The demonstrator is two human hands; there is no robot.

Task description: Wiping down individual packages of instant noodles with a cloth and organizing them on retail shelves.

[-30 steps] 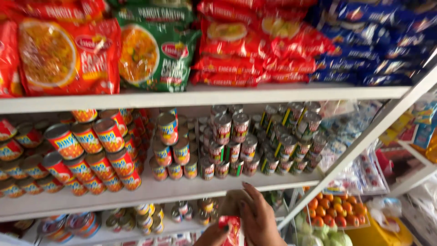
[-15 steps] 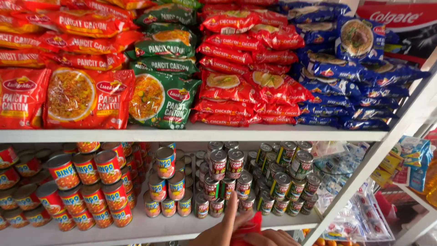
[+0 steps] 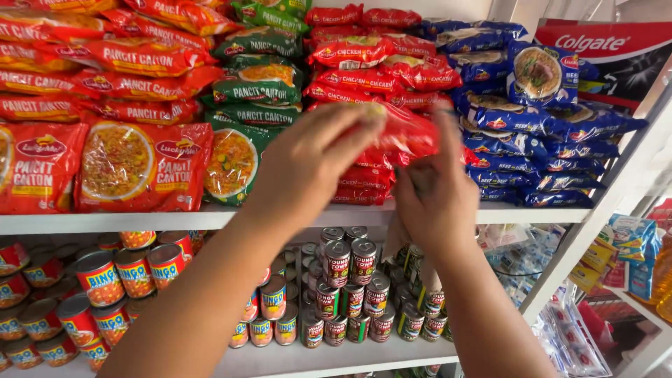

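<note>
My left hand (image 3: 315, 164) and my right hand (image 3: 437, 192) are raised in front of the upper shelf and both grip one red noodle packet (image 3: 406, 129). The packet is held against a stack of red noodle packets (image 3: 371, 59) on the white upper shelf (image 3: 140, 220). Part of the packet is hidden by my fingers.
Orange-red noodle packets (image 3: 105, 164) fill the shelf's left, green packets (image 3: 255, 91) the middle, blue packets (image 3: 532, 105) the right. Below, the lower shelf (image 3: 336, 358) carries red-labelled cans (image 3: 105, 276) and darker cans (image 3: 350, 280). Sachets hang at the right (image 3: 630, 245).
Both hands rose from low near the cans to the upper shelf, carrying the red packet up. The view tilted upward and closer.
</note>
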